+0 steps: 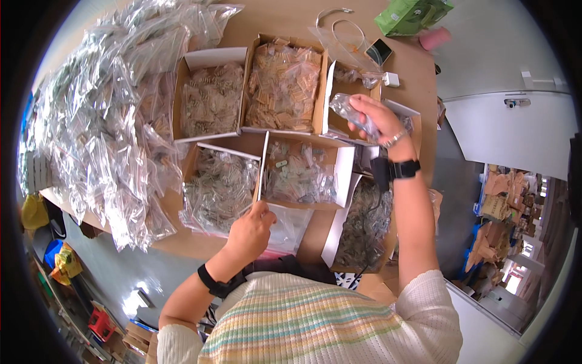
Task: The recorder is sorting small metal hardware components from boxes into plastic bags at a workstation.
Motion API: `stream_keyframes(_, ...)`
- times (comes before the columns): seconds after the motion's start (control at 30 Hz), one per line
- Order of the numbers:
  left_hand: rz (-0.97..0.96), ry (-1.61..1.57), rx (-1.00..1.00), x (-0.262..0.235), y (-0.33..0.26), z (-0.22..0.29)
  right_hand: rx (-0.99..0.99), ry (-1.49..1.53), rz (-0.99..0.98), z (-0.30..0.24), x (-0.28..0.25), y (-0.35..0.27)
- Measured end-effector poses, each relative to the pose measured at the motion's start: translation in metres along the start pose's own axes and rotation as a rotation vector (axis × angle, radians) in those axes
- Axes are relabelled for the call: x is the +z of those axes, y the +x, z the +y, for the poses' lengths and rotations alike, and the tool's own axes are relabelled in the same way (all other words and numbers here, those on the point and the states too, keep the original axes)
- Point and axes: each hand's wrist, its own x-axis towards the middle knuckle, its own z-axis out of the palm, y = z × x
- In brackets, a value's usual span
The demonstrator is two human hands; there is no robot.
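My right hand [374, 116] is closed round a small clear plastic bag [348, 109] with contents I cannot make out. It is above the box [340, 86] at the right of the far row. My left hand [250, 232] has its fingers curled by the front corner of the middle box [344, 176], which holds small bagged pieces. What those fingers grip, if anything, is hidden. Just right of that hand lies a clear zip bag [293, 229]. The box left of it [221, 182] is full of small clear bags.
A large heap of filled clear bags [115, 127] covers the table's left side. Farther back stand a box of bagged wooden pieces [284, 85] and a box of bagged metal parts [212, 100]. Near my right arm is another full box [364, 224]. A phone [379, 51] and white adapter [391, 79] lie behind.
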Motion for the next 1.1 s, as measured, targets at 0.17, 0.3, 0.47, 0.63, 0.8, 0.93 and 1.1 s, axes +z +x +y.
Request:
stream_keyframes(0.17, 0.076, 0.033, 0.022, 0.01, 0.002, -0.004, 0.058, 0.317, -0.358, 0.011, 0.073, -0.089)
stream_keyframes(0.3, 0.018, -0.072, 0.015, 0.01, 0.014, -0.017, 0.249, 0.298, -0.387, 0.046, 0.121, -0.118)
stream_keyframes(0.47, 0.042, -0.348, -0.006, -0.005, 0.003, -0.005, 0.38, 0.287, -0.391, 0.079, 0.148, -0.133)
stream_keyframes(0.63, 0.117, -0.329, 0.062, -0.009, -0.02, -0.004, 0.44, 0.212, -0.383, 0.088, 0.166, -0.146)
stream_keyframes(0.8, 0.089, -0.233, 0.175, 0.008, -0.034, 0.004, 0.541, 0.457, -0.361, 0.102, 0.179, -0.153)
stream_keyframes(0.93, 0.072, -0.259, 0.116, -0.001, -0.037, 0.015, 0.565, 0.587, -0.405, 0.093, 0.184, -0.164)
stream_keyframes(1.1, 0.043, -0.268, 0.057, -0.012, -0.043, 0.023, 0.564, 0.359, -0.469, 0.08, 0.188, -0.176)
